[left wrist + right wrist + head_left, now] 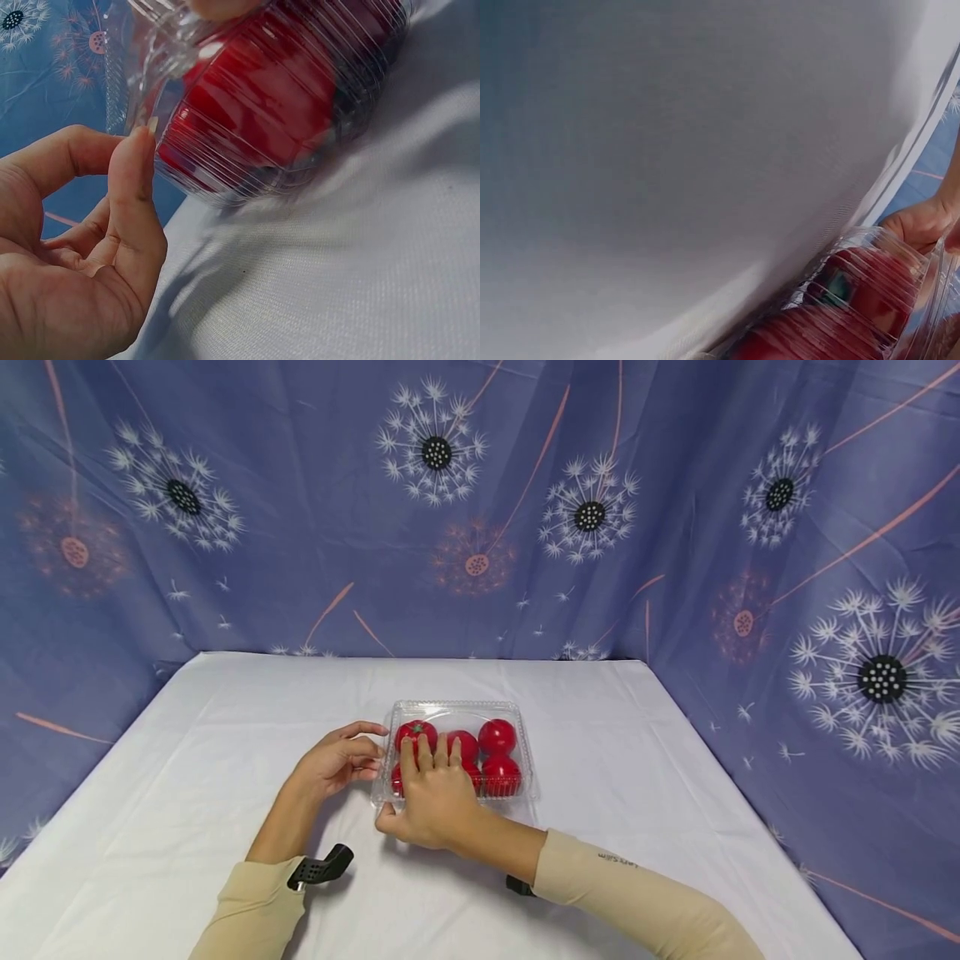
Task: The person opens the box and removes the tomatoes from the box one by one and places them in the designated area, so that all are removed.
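Observation:
A clear plastic clamshell container (459,704) lies near the middle of the white table, with several red tomatoes (497,737) inside. One tomato at the back left shows a green stem. My left hand (337,760) is at the container's left side; in the left wrist view its thumb (133,172) and forefinger meet at the clear rim and pinch it. My right hand (437,793) lies across the lid's front left part, fingers extended forward over the tomatoes, thumb out toward the front left corner. It hides part of the front row.
A white cloth (637,827) covers the table. A blue curtain (300,485) with dandelion prints hangs behind and along both sides. A black wrist mount (322,866) sticks out from the left sleeve, close over the cloth.

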{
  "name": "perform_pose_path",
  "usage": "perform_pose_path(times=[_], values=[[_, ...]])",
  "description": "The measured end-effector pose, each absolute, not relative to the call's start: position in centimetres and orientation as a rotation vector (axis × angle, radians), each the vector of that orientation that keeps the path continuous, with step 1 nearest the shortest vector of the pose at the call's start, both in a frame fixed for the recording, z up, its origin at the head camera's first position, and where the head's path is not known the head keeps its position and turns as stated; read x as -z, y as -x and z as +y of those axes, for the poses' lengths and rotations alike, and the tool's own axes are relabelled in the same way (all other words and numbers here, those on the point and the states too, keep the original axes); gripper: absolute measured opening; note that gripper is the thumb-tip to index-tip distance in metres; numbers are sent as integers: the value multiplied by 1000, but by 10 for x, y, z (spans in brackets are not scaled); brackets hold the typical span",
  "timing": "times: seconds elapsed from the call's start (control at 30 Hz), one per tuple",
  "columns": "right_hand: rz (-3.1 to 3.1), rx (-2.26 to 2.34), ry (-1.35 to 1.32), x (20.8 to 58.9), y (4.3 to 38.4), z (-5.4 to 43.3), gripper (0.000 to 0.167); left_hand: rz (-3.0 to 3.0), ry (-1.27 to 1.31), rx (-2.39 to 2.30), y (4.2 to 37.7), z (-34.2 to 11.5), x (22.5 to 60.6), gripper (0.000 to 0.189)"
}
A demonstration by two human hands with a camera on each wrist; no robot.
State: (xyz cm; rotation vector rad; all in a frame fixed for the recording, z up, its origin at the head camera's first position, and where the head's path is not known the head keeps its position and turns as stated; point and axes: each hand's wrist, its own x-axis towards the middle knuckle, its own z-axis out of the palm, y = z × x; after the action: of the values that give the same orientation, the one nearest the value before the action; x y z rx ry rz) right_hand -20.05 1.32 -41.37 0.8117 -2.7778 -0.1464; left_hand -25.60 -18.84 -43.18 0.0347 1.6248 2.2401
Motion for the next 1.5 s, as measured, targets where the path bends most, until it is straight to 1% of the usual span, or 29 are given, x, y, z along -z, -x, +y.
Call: perform_pose_path(times=[0.2,0.4,0.77,1.2,1.5], values=[[-2670,180,-846,419,202,15,83,1621,-29,-2236,256,-189,433,31],[-2640,185,-824,418,205,15,80,1642,-46,-2227,256,-189,432,31],[-2628,155,-868,413,206,22,85,1628,-74,-2211,256,-195,436,31],[-2786,-56,-961,392,204,38,94,1619,-67,-2212,255,-194,431,33],[-2862,-104,-913,388,204,49,95,1626,-78,-2213,254,-194,431,30]])
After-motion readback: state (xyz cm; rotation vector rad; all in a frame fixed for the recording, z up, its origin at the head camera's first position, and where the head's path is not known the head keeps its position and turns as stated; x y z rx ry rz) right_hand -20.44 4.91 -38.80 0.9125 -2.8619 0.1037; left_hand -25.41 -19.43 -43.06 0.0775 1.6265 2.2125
